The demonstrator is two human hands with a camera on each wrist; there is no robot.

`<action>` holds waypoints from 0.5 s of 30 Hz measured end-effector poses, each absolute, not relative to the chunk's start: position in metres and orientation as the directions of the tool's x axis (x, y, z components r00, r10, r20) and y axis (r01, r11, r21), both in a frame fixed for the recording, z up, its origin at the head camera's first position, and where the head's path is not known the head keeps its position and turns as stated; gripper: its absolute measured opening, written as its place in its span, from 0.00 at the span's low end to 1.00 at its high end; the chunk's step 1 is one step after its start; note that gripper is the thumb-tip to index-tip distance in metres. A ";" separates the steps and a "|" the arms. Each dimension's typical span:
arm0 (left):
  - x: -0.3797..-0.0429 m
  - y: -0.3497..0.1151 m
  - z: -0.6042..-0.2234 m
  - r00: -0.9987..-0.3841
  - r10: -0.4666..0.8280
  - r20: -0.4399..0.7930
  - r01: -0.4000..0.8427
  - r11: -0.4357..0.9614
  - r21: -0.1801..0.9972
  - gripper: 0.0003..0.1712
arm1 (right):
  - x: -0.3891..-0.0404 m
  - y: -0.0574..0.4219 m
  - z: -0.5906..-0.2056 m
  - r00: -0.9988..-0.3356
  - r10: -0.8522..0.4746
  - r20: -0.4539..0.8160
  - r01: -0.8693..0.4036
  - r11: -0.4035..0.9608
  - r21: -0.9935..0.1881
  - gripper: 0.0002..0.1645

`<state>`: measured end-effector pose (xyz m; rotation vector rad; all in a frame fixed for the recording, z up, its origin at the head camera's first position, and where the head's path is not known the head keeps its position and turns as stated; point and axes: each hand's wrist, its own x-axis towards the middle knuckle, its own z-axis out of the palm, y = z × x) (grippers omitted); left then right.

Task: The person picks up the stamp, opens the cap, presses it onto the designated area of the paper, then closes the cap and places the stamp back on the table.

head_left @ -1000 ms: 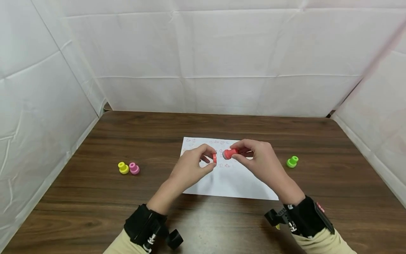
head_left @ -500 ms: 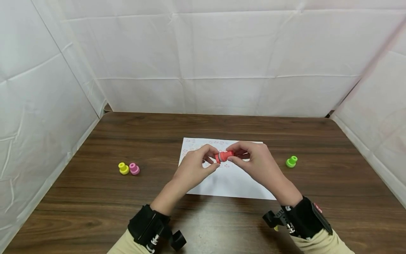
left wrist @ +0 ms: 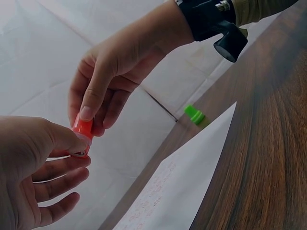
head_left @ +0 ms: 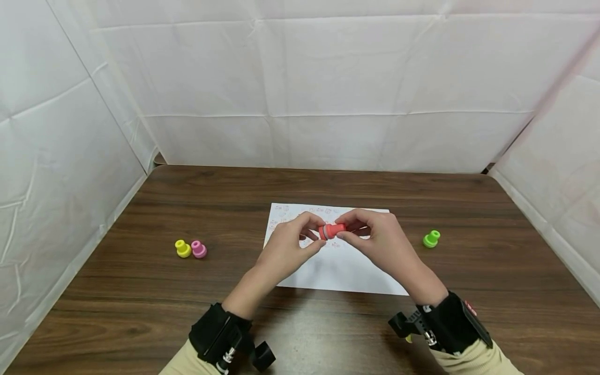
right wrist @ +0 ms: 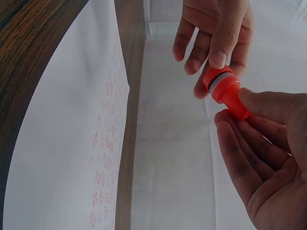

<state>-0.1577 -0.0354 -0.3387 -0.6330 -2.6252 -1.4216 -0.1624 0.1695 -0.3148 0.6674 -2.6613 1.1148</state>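
Over the paper, both hands meet at a small red self-inking stamp (right wrist: 228,93). My left hand (head_left: 286,242) pinches its short red cap (right wrist: 211,75) between thumb and fingers. The right hand (head_left: 379,239) pinches the narrow handle end of the stamp's body. A dark line and a pale band show between cap and body in the right wrist view, with the cap right at the stamp face. Beneath them lies a white sheet of paper (head_left: 342,273) with rows of small red stamped prints on its far part.
A yellow stamp (head_left: 183,249) and a pink stamp (head_left: 199,249) stand side by side at the left of the brown wooden table (head_left: 117,291). A green stamp (head_left: 431,239) stands to the right of the paper. White sheeting (head_left: 328,94) walls the back and sides.
A second ago the cap and stamp were apart, the grey stamp face showing. The hands have come together and the cap now sits against the stamp's end; little changed in the last half second.
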 end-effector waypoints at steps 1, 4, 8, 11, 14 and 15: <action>-0.158 -0.035 -0.339 -0.909 0.316 0.271 0.399 0.476 0.783 0.15 | -0.162 0.170 -0.315 -0.884 -0.334 0.329 -0.468 0.617 -0.632 0.10; -0.158 -0.035 -0.339 -0.906 0.320 0.276 0.403 0.463 0.789 0.15 | -0.162 0.170 -0.314 -0.884 -0.335 0.328 -0.468 0.619 -0.630 0.10; -0.158 -0.035 -0.339 -0.904 0.321 0.282 0.408 0.454 0.792 0.15 | -0.161 0.170 -0.314 -0.881 -0.341 0.329 -0.474 0.619 -0.627 0.10; -0.158 -0.035 -0.339 -0.902 0.325 0.284 0.411 0.447 0.794 0.15 | -0.160 0.170 -0.314 -0.877 -0.348 0.331 -0.480 0.616 -0.624 0.10; -0.158 -0.034 -0.338 -0.900 0.331 0.285 0.414 0.440 0.797 0.15 | -0.160 0.170 -0.314 -0.877 -0.350 0.329 -0.480 0.611 -0.629 0.10; -0.158 -0.034 -0.338 -0.898 0.333 0.286 0.417 0.438 0.796 0.15 | -0.160 0.170 -0.315 -0.877 -0.350 0.328 -0.479 0.610 -0.631 0.10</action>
